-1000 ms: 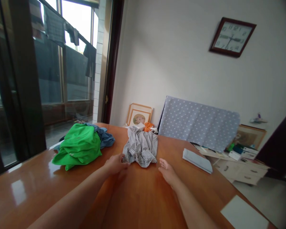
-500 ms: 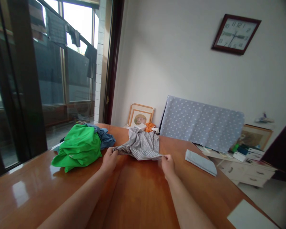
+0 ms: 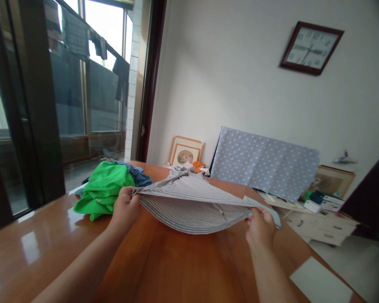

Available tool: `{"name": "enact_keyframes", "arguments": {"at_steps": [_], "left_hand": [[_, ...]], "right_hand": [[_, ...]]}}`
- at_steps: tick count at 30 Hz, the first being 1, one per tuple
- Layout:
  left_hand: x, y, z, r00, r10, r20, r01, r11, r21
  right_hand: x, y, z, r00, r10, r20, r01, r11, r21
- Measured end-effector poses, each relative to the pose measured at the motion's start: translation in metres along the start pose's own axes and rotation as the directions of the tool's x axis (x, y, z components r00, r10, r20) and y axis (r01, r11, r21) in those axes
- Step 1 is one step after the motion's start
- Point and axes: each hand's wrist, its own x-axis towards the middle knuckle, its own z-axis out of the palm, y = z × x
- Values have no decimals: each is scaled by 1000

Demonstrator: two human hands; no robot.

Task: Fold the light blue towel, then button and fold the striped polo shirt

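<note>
A grey-and-white striped shirt [image 3: 192,187] is stretched wide over the wooden table [image 3: 183,265], its hem gaping toward me so that the striped inside shows. At the hem's left corner, my left hand [image 3: 126,205] is closed on the fabric. The opposite corner is pinched in my right hand [image 3: 261,223]. The shirt's far end lies bunched at the table's back. Just behind my left hand is a heap with a bright green garment [image 3: 104,189] and blue clothing [image 3: 139,176]. A folded light-blue cloth [image 3: 273,213] sits behind my right hand, partly hidden by it.
A pale flat sheet [image 3: 320,278] lies near the table's right edge. Beyond the table are a dotted cloth cover [image 3: 262,162], a white drawer cabinet [image 3: 316,227] and a framed picture [image 3: 185,155]. A glass door [image 3: 31,126] stands at left.
My hands have moved apart and slightly toward me, pulling the shirt's hem from a narrow gathered band into a wide, open span. My right hand now overlaps the folded cloth.
</note>
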Motion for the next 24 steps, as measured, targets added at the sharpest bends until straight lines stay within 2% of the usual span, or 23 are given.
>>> {"name": "enact_keyframes", "arguments": {"at_steps": [2,4,6,8,10,14,16,18,20,22,24], "left_hand": [[-12,0,-17,995,62,82,-72,989,128],[-24,1,-33,971,119,207,-170,953,252],[-36,5,-46,922,124,368,-256,906,336],[-48,10,-54,870,88,485,-294,883,367],[-60,16,-58,847,47,529,-277,890,363],[-81,25,-65,853,-63,517,-141,928,346],[-88,29,-73,853,-96,512,-142,903,406],[-95,32,-81,839,-101,536,-235,820,522],[-101,33,-87,811,-82,579,-373,690,620],[-108,35,-88,785,-41,618,-485,581,654],[-117,36,-84,767,10,642,-547,532,646]], "right_hand": [[-4,-2,-20,999,-15,-33,16,1000,15],[-8,0,-39,999,-31,-23,31,999,-29],[-12,6,-55,997,-79,4,79,987,-141],[-17,11,-67,991,-135,18,135,959,-249],[-22,13,-75,989,-150,-1,144,949,-279],[-32,4,-85,989,-117,-94,101,982,-160],[-36,-5,-90,983,-138,-119,122,984,-131],[-41,-12,-97,993,-113,-43,106,983,-149],[-48,-14,-106,991,-23,134,51,975,-216],[-56,-11,-115,951,78,299,21,949,-314],[-67,-4,-124,915,139,379,29,915,-403]]}}
